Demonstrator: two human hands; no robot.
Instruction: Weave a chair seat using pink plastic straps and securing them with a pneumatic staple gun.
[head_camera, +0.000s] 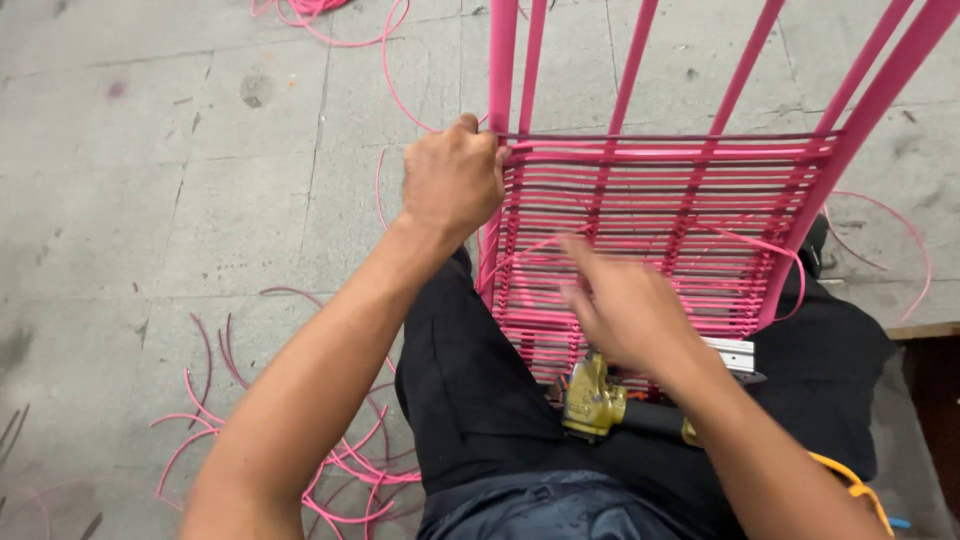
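A pink metal frame (640, 70) with upright bars stands in front of me, its lower part woven with rows of pink plastic cord (650, 200). My left hand (452, 180) is closed around the cord at the frame's left bar, at the top row of the weave. Blurred with motion, my right hand (620, 305) hovers over the woven rows with fingers spread and nothing visibly in it. A brass-coloured air tool (595, 398) with a yellow hose (850, 485) lies on my lap, under my right forearm.
Cut pieces of pink cord (330, 460) lie scattered on the grey tiled floor (150, 200) to my left. More cord loops lie at the top (330, 25) and to the right (895, 215) of the frame. A dark wooden edge (925, 335) shows at the right.
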